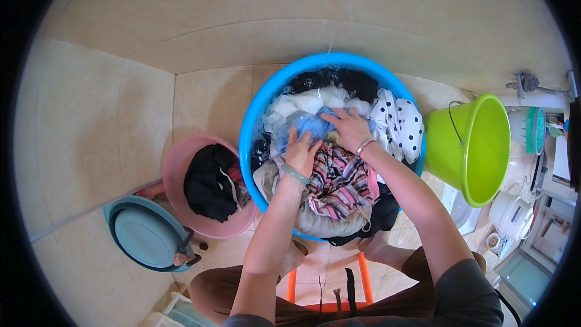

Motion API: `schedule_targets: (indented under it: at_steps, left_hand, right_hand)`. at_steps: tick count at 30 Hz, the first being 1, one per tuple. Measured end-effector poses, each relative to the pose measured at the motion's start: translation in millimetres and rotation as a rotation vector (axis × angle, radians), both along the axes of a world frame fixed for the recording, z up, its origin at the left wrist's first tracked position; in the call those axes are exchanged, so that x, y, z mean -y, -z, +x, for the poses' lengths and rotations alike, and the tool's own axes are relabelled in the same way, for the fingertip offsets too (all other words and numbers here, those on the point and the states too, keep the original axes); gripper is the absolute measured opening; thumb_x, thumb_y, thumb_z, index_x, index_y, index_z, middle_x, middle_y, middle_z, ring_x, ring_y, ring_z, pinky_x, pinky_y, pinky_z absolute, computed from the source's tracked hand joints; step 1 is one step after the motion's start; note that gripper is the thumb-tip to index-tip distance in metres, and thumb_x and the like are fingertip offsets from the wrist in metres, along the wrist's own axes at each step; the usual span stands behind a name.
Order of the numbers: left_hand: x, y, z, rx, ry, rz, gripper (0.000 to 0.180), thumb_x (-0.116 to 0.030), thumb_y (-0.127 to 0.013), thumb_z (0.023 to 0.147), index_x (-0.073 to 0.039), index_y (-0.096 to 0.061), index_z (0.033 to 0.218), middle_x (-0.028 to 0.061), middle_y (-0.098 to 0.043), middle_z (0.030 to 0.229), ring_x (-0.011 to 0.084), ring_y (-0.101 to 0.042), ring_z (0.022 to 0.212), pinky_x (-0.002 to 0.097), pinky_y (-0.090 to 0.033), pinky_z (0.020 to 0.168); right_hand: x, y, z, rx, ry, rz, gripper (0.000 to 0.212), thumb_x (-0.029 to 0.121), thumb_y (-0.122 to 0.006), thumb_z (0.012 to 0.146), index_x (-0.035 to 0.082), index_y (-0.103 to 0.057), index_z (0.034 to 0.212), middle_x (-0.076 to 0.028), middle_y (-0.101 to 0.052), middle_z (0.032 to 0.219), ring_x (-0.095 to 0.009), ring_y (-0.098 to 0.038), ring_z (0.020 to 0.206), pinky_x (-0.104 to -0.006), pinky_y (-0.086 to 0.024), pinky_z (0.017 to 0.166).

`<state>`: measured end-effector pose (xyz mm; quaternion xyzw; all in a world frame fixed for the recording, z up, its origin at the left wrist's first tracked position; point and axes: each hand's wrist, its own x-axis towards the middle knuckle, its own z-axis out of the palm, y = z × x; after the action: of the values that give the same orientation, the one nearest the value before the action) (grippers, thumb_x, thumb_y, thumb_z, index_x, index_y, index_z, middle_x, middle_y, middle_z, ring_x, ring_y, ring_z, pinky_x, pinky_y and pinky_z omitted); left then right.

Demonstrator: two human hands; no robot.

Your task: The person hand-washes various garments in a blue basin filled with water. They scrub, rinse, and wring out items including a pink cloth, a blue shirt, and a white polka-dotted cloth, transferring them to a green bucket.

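Note:
A large blue tub (247,122) holds water and a heap of wet clothes. Across a light blue garment (310,124) in the middle of the heap lie both my hands. My left hand (301,152), with a green bangle at its wrist, touches the garment's near left side with fingers apart. Fingers spread, my right hand (352,128) rests on its right side; a silver bangle circles that wrist. Around them are white cloth (302,101), a white cloth with black dots (410,126), a striped multicoloured garment (339,188) and dark cloth (382,215).
Left of the tub stands a pink basin (175,169) with black clothes (209,184), beside a grey-green basin (112,218). A lime green bucket (445,139) tilts on the right, near a white tub (511,213). A tiled wall (242,0) rises behind.

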<state>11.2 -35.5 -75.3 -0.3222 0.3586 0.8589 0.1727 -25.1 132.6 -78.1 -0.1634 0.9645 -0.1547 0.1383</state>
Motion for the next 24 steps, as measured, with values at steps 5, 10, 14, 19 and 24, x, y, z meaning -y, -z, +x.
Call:
schedule_targets:
  at_steps: [5,10,14,19,24]
  left_hand:
    - [-11.2,14.5,-7.6,0.040,0.028,-0.072,0.062,-0.007,-0.055,0.091,-0.015,-0.027,0.145,0.0074,-0.045,0.137,0.0273,-0.045,0.125,0.0506,-0.036,0.105]
    - [-11.3,11.4,-8.6,-0.113,0.019,0.050,0.063,-0.018,-0.061,0.091,-0.011,-0.029,0.145,0.0091,-0.043,0.139,0.0237,-0.043,0.125,0.0423,-0.038,0.102]
    - [0.5,-0.6,-12.7,-0.150,0.006,0.222,0.059,-0.035,-0.065,0.090,-0.009,-0.040,0.136,0.0089,-0.052,0.129,0.0232,-0.051,0.116,0.0404,-0.043,0.097]
    - [-14.0,-91.8,-19.3,0.002,0.186,0.519,0.054,-0.045,-0.060,0.091,-0.003,-0.052,0.122,0.0132,-0.062,0.114,0.0253,-0.064,0.096,0.0394,-0.053,0.087]
    - [-32.1,-124.1,-5.7,-0.289,0.145,0.494,0.061,-0.051,-0.060,0.088,-0.014,-0.044,0.133,0.0131,-0.060,0.111,0.0247,-0.064,0.097,0.0398,-0.054,0.086]
  right_hand:
    - [10.6,33.2,-14.6,0.078,0.040,0.234,0.038,0.012,-0.062,0.079,0.020,-0.063,0.116,-0.014,-0.065,0.103,-0.035,-0.059,0.100,-0.0414,-0.050,0.087]
    - [-16.8,12.3,-7.3,-0.154,0.140,-0.522,0.025,0.003,-0.062,0.075,0.016,-0.072,0.094,-0.012,-0.068,0.099,-0.031,-0.059,0.097,-0.0399,-0.045,0.090]
    - [-2.7,-92.3,24.7,-0.254,-0.015,-0.666,0.033,-0.002,-0.062,0.070,0.017,-0.072,0.094,-0.007,-0.066,0.103,-0.029,-0.055,0.098,-0.0382,-0.046,0.090]
    - [-4.1,-179.1,82.8,-0.347,-0.376,-0.582,0.036,0.009,-0.065,0.069,0.019,-0.072,0.103,0.001,-0.062,0.107,-0.024,-0.052,0.102,-0.0371,-0.045,0.087]
    - [27.5,-175.6,97.8,-0.578,-0.234,-0.584,0.041,0.022,-0.074,0.068,0.022,-0.071,0.108,0.000,-0.059,0.116,-0.022,-0.051,0.101,-0.0358,-0.041,0.085]
